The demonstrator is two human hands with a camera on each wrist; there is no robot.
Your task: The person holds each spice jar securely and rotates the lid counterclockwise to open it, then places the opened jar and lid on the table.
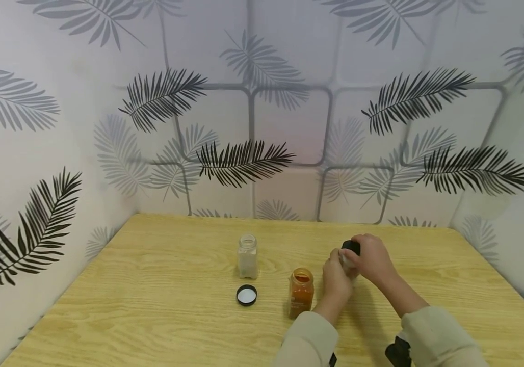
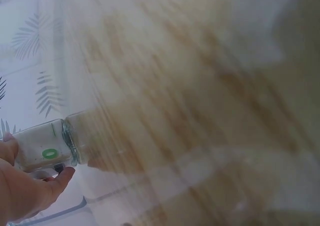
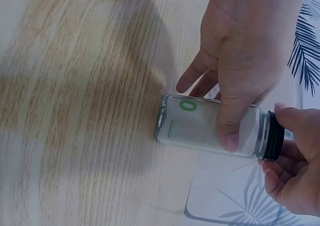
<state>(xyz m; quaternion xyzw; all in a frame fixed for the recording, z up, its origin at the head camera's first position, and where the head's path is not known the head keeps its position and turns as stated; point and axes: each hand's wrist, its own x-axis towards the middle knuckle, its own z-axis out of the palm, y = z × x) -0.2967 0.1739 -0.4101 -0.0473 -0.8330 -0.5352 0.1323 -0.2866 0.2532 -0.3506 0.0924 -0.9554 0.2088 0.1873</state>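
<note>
My left hand (image 1: pixel 337 279) grips the body of a square glass jar (image 3: pixel 205 123) holding white powder, with a green mark on its side. My right hand (image 1: pixel 374 257) has its thumb and fingers curled round the black lid (image 3: pixel 274 136) at the jar's neck. The jar stands upright, its base close to the table. Just left of my left wrist, an open jar of orange-red powder (image 1: pixel 300 298) stands on the table. In the left wrist view, the held jar (image 2: pixel 45 148) shows at the left edge; a blurred, see-through surface fills the rest.
Farther left stands a second glass jar (image 1: pixel 247 262) of pale powder, uncapped. In front of it a black lid (image 1: pixel 246 295) lies with its white inside facing up. The wooden table (image 1: pixel 165 306) ends at walls (image 1: pixel 289 122) with a leaf pattern.
</note>
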